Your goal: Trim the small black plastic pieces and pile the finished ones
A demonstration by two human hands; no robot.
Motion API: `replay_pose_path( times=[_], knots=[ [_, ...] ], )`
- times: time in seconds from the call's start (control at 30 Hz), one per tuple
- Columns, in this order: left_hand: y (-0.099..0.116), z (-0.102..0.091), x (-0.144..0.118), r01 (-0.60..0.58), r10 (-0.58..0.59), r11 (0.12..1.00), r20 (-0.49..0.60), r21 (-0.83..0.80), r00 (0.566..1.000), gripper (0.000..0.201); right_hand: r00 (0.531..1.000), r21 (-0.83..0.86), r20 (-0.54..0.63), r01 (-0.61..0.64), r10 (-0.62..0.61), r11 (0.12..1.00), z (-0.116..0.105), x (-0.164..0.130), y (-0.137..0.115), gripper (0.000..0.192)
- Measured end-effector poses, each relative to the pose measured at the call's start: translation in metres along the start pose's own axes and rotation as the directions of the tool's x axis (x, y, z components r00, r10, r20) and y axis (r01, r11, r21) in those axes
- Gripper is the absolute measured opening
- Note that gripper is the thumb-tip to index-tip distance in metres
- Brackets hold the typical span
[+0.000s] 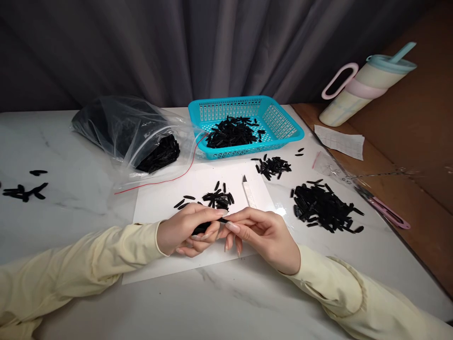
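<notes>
My left hand (193,229) is closed around a small bunch of thin black strips (201,228). Between thumb and fingers, my right hand (264,233) pinches one black strip (222,220), whose other end meets the left thumb. Both hands are over a white sheet of paper (159,264). Just beyond them on the paper lie a small heap of black strips (218,199) and a white-handled craft knife (248,193), its dark tip pointing away from me. What exactly the strips are made of I cannot tell.
A turquoise basket (244,152) and an open clear plastic bag (116,127) both hold black strips. More heaps (323,208) lie at right, near pink-handled snips (389,211). A tumbler (364,89) stands at the back right beside a paper slip (339,141). A grey curtain (159,47) hangs behind.
</notes>
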State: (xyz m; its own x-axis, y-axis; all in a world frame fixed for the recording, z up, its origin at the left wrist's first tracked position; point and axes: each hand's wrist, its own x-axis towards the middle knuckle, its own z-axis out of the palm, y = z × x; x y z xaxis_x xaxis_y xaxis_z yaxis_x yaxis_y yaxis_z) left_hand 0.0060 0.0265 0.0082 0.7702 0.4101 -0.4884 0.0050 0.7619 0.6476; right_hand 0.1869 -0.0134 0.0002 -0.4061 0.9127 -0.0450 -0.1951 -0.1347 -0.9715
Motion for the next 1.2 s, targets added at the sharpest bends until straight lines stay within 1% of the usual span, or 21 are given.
replay_pose_path(
  times=[0.2, 0.33, 0.47, 0.57, 0.7, 0.87, 0.93, 1.0, 1.07, 1.1, 1.13, 1.17, 1.2],
  knots=[
    [-0.001, -0.002, 0.001, -0.004, 0.005, 0.999, 0.026, -0.049, 1.0, 0.048, 1.0, -0.08, -0.002, 0.01, -0.011, 0.997, 0.001, 0.0, 0.0, 0.011],
    [-0.001, -0.003, 0.002, -0.016, 0.02, 0.998, 0.06, -0.067, 0.998, 0.047, 0.999, -0.186, 0.0, 0.044, -0.044, 0.982, 0.0, -0.001, -0.001, 0.013],
    [-0.001, -0.003, 0.001, -0.014, 0.021, 0.997, 0.095, -0.072, 0.995, 0.046, 0.993, -0.337, 0.013, 0.115, -0.118, 0.934, -0.001, -0.003, -0.002, 0.016],
    [-0.002, -0.002, 0.0, -0.016, 0.025, 0.997, 0.123, -0.074, 0.992, 0.044, 0.983, -0.414, 0.018, 0.171, -0.18, 0.894, -0.001, -0.005, -0.003, 0.017],
    [-0.002, -0.002, 0.0, -0.017, 0.027, 0.997, 0.139, -0.071, 0.99, 0.044, 0.975, -0.473, 0.022, 0.206, -0.222, 0.857, 0.001, -0.006, -0.004, 0.016],
    [-0.001, -0.003, 0.001, -0.017, 0.025, 0.998, 0.129, -0.063, 0.991, 0.043, 0.964, -0.516, 0.033, 0.242, -0.264, 0.822, 0.004, -0.006, -0.003, 0.016],
    [-0.002, -0.003, 0.0, -0.024, 0.028, 0.999, 0.117, -0.04, 0.993, 0.043, 0.954, -0.551, 0.05, 0.273, -0.296, 0.789, 0.003, -0.006, -0.005, 0.017],
    [-0.002, -0.002, -0.001, -0.04, 0.039, 0.999, 0.087, 0.0, 0.995, 0.044, 0.931, -0.609, 0.129, 0.345, -0.341, 0.714, -0.002, -0.005, -0.012, 0.016],
    [-0.002, -0.002, -0.003, -0.063, 0.061, 0.997, 0.056, 0.039, 0.997, 0.044, 0.902, -0.68, 0.248, 0.421, -0.352, 0.6, -0.011, -0.002, -0.024, 0.015],
    [-0.003, -0.002, -0.003, -0.076, 0.073, 0.996, 0.045, 0.053, 0.996, 0.044, 0.894, -0.725, 0.289, 0.437, -0.342, 0.533, -0.017, 0.0, -0.03, 0.014],
    [-0.003, -0.002, -0.003, -0.088, 0.086, 0.994, 0.036, 0.061, 0.996, 0.044, 0.9, -0.783, 0.287, 0.417, -0.327, 0.462, -0.023, 0.002, -0.035, 0.014],
    [-0.003, -0.002, -0.003, -0.101, 0.1, 0.993, 0.027, 0.067, 0.995, 0.045, 0.916, -0.855, 0.252, 0.362, -0.313, 0.371, -0.029, 0.005, -0.039, 0.015],
    [-0.004, -0.002, -0.003, -0.113, 0.112, 0.991, 0.018, 0.07, 0.994, 0.045, 0.933, -0.922, 0.204, 0.285, -0.296, 0.263, -0.034, 0.008, -0.042, 0.017]
  ],
)
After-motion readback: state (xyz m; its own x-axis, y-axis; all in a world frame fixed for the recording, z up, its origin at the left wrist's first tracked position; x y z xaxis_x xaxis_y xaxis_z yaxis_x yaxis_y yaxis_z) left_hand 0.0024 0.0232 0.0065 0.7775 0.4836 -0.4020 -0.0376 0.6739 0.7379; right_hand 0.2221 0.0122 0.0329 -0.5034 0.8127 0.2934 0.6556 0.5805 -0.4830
